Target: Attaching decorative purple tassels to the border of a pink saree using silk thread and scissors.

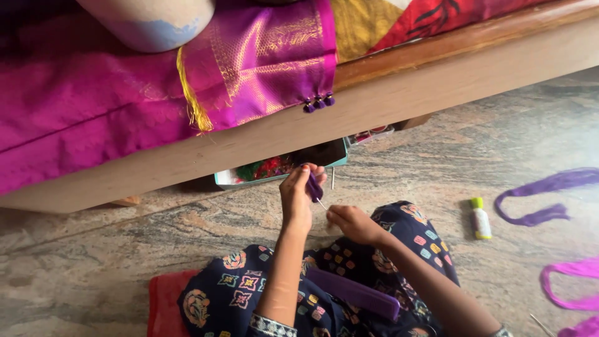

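— What has she got there, down by the bed frame?

— A small purple thread tassel (pixel 314 186). The left hand (pixel 296 198) has its fingers (pixel 304 170) folded tightly round it, so only the lower end pokes out past the thumb. It sits just above her lap, in front of the open teal tin box of coloured bits (pixel 281 168) under the wooden bed edge (pixel 387 93).

— And the other hand?

— The right hand (pixel 350 222) is pinched nearly closed, fingertips together, just below and to the right of the tassel. A thin pale thread (pixel 321 203) runs from the tassel down towards those fingertips. Whether she grips the thread or a fine needle, I cannot tell from here.

— How would you do that bit well?

— My guess: hold the tassel steady in the left, draw the thread taut with the right, and pull in 1 straight line so the head stays neat. Short, even tugs, I'd say, not a jerk.

— Anything else about?

— 3 finished purple tassels (pixel 319 102) hang off the corner of the magenta and gold silk cloth (pixel 262 56) draped over the bed. A flat purple strip (pixel 355 293) lies across her patterned navy dress (pixel 349 262). On the stone floor (pixel 93 249) to her right stands a small white bottle with a green cap (pixel 480 219), with loose purple yarn (pixel 543 196) and pink yarn (pixel 571 287) beyond it.
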